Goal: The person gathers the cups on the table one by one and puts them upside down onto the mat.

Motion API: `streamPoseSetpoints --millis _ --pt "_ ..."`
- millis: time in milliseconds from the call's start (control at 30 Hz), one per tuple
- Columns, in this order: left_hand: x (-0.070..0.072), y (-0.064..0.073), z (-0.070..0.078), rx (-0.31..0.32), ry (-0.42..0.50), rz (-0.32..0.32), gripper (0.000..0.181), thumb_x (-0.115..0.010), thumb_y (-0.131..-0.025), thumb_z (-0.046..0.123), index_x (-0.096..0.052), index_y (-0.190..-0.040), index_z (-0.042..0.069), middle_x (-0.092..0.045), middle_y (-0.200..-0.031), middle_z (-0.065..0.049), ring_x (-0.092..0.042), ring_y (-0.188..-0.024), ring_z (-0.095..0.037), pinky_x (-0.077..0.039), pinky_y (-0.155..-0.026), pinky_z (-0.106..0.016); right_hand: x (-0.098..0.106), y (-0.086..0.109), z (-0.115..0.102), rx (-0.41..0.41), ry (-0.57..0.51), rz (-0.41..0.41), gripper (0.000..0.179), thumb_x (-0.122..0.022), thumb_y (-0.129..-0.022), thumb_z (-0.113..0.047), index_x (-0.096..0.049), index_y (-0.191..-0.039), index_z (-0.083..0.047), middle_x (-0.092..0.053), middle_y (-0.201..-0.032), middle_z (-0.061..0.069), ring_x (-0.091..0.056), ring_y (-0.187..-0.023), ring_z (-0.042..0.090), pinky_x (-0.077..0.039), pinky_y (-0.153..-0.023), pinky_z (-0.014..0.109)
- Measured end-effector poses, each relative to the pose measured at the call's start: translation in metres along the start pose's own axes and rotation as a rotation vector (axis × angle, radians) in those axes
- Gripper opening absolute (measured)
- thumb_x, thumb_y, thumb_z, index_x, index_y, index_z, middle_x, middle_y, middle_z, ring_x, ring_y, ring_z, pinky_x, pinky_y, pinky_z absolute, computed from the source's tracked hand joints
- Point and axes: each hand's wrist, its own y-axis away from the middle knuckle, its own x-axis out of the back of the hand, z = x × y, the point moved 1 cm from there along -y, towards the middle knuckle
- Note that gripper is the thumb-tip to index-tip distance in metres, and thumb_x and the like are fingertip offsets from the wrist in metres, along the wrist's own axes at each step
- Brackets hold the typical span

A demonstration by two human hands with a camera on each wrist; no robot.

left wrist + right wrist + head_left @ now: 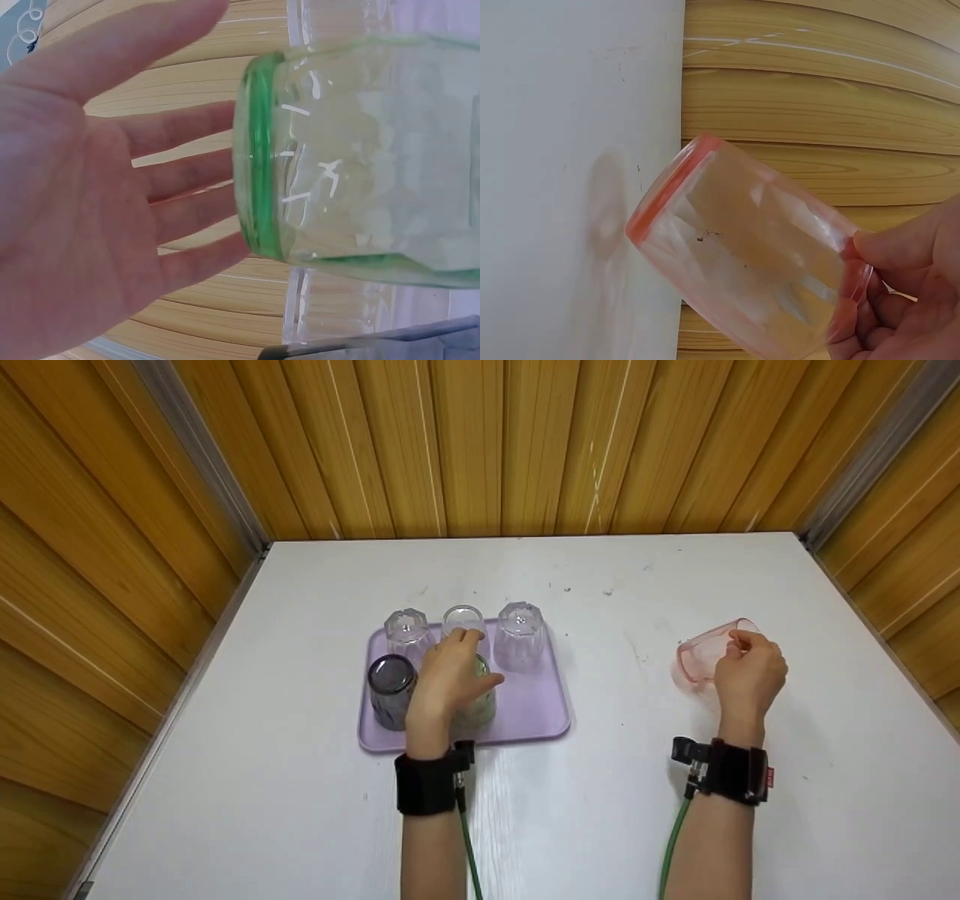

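Observation:
My right hand (750,671) pinches a clear pink glass (709,649) at one end, between thumb and fingers. In the right wrist view the pink glass (742,247) is tilted, its thick pink end slanting toward the tabletop. My left hand (454,671) is over the purple tray (532,712), thumb and fingers spread apart. A green glass (360,157) stands upside down right by its fingers, which pass partly behind the thick base in the left wrist view. Left of that hand stands a dark grey glass (391,690), also upside down.
Along the tray's back stand a clear glass (409,634) at left, another clear glass (463,617) partly covered by the left hand, and a faceted clear glass (520,637) at right. Wood-patterned walls (502,450) border the white table (615,780).

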Motion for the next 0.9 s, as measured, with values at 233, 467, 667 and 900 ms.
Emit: streamPoseSetpoints --millis 233,467,667,900 --pt "0.000 -0.003 0.004 -0.051 0.012 0.051 0.071 -0.073 -0.072 0.039 -0.048 -0.128 0.004 -0.053 -0.125 -0.013 -0.051 -0.113 -0.029 -0.039 -0.098 -0.044 0.002 0.006 -0.010 0.030 -0.016 -0.022 0.030 -0.045 -0.092 -0.005 -0.058 -0.118 0.000 -0.060 -0.110 0.018 -0.052 -0.096 0.025 -0.038 -0.076 0.028" --pt "-0.001 -0.005 0.010 -0.063 0.019 0.029 0.085 -0.071 -0.072 0.047 -0.034 -0.140 0.009 -0.046 -0.134 -0.011 -0.045 -0.121 -0.030 -0.033 -0.104 -0.043 0.002 0.009 -0.018 0.018 -0.029 -0.084 0.031 -0.047 -0.092 -0.009 -0.058 -0.121 -0.003 -0.059 -0.113 0.015 -0.050 -0.093 0.019 -0.038 -0.069 0.019" --pt "-0.003 -0.005 0.015 -0.071 0.038 0.021 0.091 -0.070 -0.073 0.048 -0.026 -0.143 0.010 -0.043 -0.137 -0.013 -0.042 -0.124 -0.031 -0.029 -0.107 -0.042 0.003 0.012 -0.023 0.035 -0.059 -0.109 0.031 -0.048 -0.093 -0.013 -0.058 -0.120 -0.005 -0.059 -0.111 0.013 -0.050 -0.091 0.014 -0.038 -0.067 0.015" --pt "-0.006 -0.007 0.020 -0.135 0.019 0.059 0.091 -0.070 -0.072 0.049 -0.029 -0.141 0.006 -0.045 -0.135 -0.013 -0.045 -0.121 -0.030 -0.033 -0.104 -0.042 0.002 0.015 -0.028 0.041 -0.075 -0.153 0.031 -0.048 -0.093 -0.012 -0.057 -0.122 -0.005 -0.059 -0.111 0.013 -0.050 -0.092 0.015 -0.039 -0.067 0.012"
